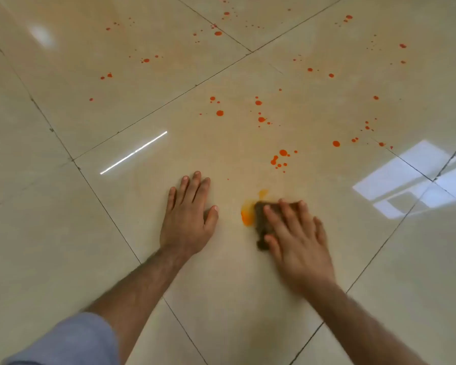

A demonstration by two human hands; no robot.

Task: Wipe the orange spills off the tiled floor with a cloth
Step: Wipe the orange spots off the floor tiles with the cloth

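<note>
A dark brown cloth (261, 219) lies flat on the beige tiled floor (221, 285), and my right hand (298, 238) presses down on it with straight, spread fingers. A smeared orange patch (247, 216) shows at the cloth's left edge. My left hand (188, 219) rests flat on the tile to the left of the cloth, fingers straight. Several orange drops lie beyond the hands: a cluster (281, 158) just ahead of the cloth, more near the middle (219, 113) and others scattered toward the far tiles (218, 33).
Dark grout lines (111, 219) cross the glossy floor diagonally. A window reflection (419, 180) glares at the right and a thin light streak (133, 152) at the left. A blue sleeve (63, 341) covers my left upper arm.
</note>
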